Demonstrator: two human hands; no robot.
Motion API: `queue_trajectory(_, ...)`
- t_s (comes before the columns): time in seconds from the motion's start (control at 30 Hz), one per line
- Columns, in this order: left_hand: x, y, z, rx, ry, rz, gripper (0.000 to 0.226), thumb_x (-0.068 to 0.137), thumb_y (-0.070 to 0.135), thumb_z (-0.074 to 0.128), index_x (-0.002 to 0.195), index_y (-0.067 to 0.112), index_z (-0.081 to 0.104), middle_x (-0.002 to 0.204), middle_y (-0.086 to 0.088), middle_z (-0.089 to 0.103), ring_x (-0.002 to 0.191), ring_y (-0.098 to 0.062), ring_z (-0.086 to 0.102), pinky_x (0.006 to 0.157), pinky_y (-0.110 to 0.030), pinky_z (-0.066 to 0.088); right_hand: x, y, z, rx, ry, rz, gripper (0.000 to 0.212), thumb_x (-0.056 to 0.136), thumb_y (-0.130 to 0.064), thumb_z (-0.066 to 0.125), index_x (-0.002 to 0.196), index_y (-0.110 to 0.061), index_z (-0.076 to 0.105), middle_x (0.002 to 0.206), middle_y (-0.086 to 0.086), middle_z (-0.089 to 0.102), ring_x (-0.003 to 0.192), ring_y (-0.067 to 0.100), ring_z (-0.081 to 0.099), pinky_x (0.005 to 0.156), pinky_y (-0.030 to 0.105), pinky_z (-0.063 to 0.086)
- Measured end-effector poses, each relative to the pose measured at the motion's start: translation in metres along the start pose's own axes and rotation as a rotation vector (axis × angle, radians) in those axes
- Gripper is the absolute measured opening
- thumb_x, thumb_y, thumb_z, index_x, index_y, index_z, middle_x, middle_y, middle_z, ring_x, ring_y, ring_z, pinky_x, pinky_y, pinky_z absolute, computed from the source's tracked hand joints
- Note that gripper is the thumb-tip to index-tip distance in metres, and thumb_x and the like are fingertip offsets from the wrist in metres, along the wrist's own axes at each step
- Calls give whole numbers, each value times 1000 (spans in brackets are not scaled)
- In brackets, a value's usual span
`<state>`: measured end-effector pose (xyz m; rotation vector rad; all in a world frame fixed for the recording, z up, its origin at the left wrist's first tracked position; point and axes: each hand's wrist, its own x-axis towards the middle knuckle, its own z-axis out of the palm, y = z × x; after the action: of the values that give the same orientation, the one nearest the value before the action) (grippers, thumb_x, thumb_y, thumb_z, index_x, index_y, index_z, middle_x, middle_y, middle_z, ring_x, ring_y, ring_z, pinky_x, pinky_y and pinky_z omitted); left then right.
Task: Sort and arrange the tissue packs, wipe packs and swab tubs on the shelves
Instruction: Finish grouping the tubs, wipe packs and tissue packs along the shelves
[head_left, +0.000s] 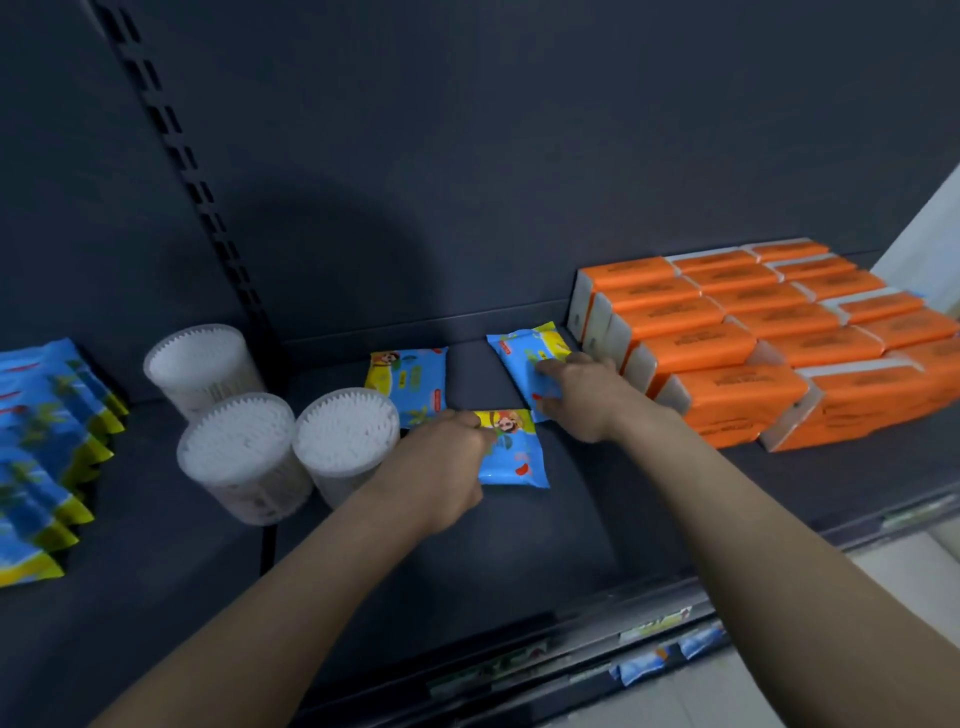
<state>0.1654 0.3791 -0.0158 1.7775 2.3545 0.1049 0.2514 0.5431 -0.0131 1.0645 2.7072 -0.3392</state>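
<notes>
Down on the dark shelf (519, 551), the left hand (441, 462) grips the front wipe pack (514, 457) by its left end, fingers curled round the yellow edge; the pack lies flat near the shelf's middle. Just behind it, the right hand (582, 395) holds the right wipe pack (524, 358), fingers bent over its top and thumb at its near edge, right beside the block of orange tissue packs (753, 332) stacked in rows at the right. A rear wipe pack (408, 379) lies flat to the left, apart from both hands. Three clear swab tubs (239, 452) stand clustered further left, and a row of upright wipe packs (41, 441) fills the far left.
</notes>
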Motion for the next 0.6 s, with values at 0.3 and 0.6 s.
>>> queue_trajectory(0.3, -6, -10, -2, -19, -90, -58, 55, 87, 1, 46, 135, 27, 48, 140, 3, 45, 129, -18, 42, 104, -32, 37, 10, -12, -17, -28, 16, -100, 29, 88, -23, 55, 117, -20, 57, 128, 11, 48, 119, 32, 47, 99, 36, 42)
queue_trajectory(0.6, -32, 4, 6, -222, -47, -287, 53, 76, -2, 47, 115, 28, 66, 130, 2, 57, 121, -15, 51, 103, -31, 40, 2, -10, -24, -235, -52, -304, 34, 90, -22, 54, 122, -10, 52, 128, 12, 57, 117, 31, 53, 88, 32, 44)
